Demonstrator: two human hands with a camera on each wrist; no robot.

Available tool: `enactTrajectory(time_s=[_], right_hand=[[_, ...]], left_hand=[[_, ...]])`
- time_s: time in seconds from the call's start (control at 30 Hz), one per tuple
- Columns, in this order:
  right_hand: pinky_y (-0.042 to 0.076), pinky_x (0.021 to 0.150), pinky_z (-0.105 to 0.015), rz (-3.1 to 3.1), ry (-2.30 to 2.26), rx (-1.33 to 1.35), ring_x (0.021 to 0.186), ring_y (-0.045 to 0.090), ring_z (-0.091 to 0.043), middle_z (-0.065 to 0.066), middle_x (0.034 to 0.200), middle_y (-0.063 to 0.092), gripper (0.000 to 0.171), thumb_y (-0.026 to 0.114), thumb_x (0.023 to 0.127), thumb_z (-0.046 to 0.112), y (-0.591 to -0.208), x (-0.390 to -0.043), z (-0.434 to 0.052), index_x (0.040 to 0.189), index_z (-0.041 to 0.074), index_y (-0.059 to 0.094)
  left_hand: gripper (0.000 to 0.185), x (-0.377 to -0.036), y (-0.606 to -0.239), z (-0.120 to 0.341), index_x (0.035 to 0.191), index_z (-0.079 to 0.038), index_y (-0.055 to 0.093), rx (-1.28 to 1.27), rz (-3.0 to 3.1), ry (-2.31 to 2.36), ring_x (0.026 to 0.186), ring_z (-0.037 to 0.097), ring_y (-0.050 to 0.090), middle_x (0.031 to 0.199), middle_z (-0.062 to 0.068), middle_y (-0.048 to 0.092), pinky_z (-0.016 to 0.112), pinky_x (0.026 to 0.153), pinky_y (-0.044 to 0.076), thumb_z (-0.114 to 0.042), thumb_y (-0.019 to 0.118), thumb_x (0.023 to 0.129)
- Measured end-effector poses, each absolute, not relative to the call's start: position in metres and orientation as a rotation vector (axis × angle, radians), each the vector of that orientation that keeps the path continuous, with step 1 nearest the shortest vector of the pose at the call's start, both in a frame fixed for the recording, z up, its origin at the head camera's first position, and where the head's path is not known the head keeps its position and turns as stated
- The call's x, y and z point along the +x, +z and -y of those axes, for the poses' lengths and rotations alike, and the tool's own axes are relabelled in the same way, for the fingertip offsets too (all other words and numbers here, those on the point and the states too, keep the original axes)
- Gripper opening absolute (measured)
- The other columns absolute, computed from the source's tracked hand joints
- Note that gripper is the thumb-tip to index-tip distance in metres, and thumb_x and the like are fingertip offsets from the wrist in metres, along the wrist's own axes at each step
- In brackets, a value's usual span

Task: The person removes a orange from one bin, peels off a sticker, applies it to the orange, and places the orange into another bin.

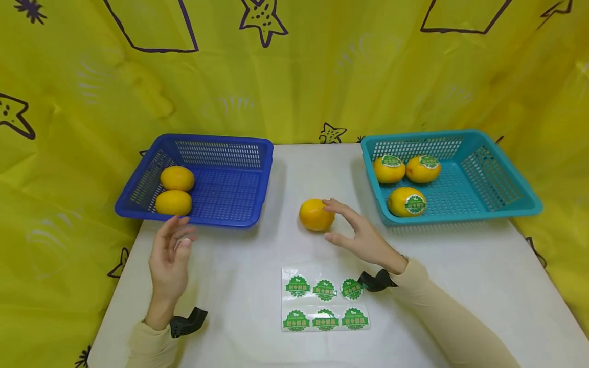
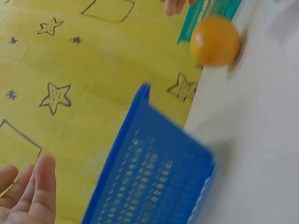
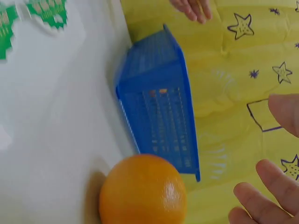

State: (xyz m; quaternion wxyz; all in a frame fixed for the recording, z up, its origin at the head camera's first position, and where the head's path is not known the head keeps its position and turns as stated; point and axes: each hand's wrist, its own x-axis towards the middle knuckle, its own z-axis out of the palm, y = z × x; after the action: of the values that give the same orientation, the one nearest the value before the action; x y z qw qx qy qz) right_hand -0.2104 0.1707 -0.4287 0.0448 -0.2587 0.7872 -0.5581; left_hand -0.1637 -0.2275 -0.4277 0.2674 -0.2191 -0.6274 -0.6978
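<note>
One round orange-yellow fruit (image 1: 314,215) sits on the white table (image 1: 234,276), just beside the right hand (image 1: 365,236), thumb and fingers parted; one fingertip (image 1: 328,203) covers its edge, so I can't tell whether they touch. The left hand (image 1: 170,261), loose and blurred, hovers empty near the blue plastic basket (image 1: 225,223).

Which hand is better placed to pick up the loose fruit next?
Probably the right hand: it's open, right beside the loose fruit, while the left hand is farther off, near the blue basket.
</note>
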Motion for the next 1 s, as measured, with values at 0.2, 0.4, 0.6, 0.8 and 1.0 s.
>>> enactTrajectory(time_s=[0.2,0.4,0.6,0.8,1.0], right_hand=[[0.047,0.095,-0.035,-2.271,-1.819,-0.752,0.113,0.052,-0.033,-0.018,0.128,0.055,0.046,0.067,0.090,-0.005,-0.433,-0.185,-0.168,0.133,-0.002,0.052],[0.052,0.073,-0.026,-2.307,-1.640,-0.686,0.081,0.058,-0.019,-0.010,0.099,0.065,0.027,0.068,0.092,0.006,-0.443,-0.170,-0.152,0.117,-0.003,0.065],[0.050,0.067,-0.025,-2.291,-1.438,-0.757,0.073,0.056,-0.012,0.005,0.085,0.062,0.019,0.068,0.093,0.010,-0.461,-0.163,-0.138,0.108,0.001,0.070],[0.048,0.064,-0.023,-2.348,-1.297,-0.785,0.069,0.052,-0.007,0.008,0.078,0.058,0.015,0.072,0.089,0.008,-0.468,-0.162,-0.128,0.102,0.002,0.071],[0.045,0.060,-0.024,-2.427,-1.131,-0.740,0.066,0.048,-0.008,0.009,0.074,0.052,0.015,0.077,0.086,0.013,-0.469,-0.160,-0.118,0.098,0.005,0.071]], left_hand=[[0.040,-0.154,-0.450,0.206,0.135,0.020,0.035,-0.672,1.967,-2.056,0.090,0.020,0.065,0.117,0.030,0.056,0.028,0.080,0.054,0.014,0.044,0.097],[0.034,-0.153,-0.470,0.182,0.131,0.011,0.047,-0.497,2.565,-2.093,0.076,0.022,0.067,0.100,0.022,0.066,0.033,0.069,0.057,-0.003,0.053,0.100],[0.034,-0.159,-0.474,0.157,0.118,0.004,0.062,-0.369,2.897,-2.084,0.071,0.022,0.068,0.089,0.008,0.070,0.032,0.067,0.056,-0.025,0.059,0.100],[0.031,-0.168,-0.478,0.139,0.115,0.002,0.060,-0.357,2.983,-2.102,0.068,0.020,0.068,0.082,0.005,0.070,0.031,0.065,0.056,-0.024,0.064,0.097],[0.038,-0.170,-0.483,0.129,0.124,0.001,0.050,-0.439,2.997,-2.136,0.064,0.018,0.067,0.078,0.004,0.070,0.027,0.061,0.055,-0.008,0.068,0.092]])
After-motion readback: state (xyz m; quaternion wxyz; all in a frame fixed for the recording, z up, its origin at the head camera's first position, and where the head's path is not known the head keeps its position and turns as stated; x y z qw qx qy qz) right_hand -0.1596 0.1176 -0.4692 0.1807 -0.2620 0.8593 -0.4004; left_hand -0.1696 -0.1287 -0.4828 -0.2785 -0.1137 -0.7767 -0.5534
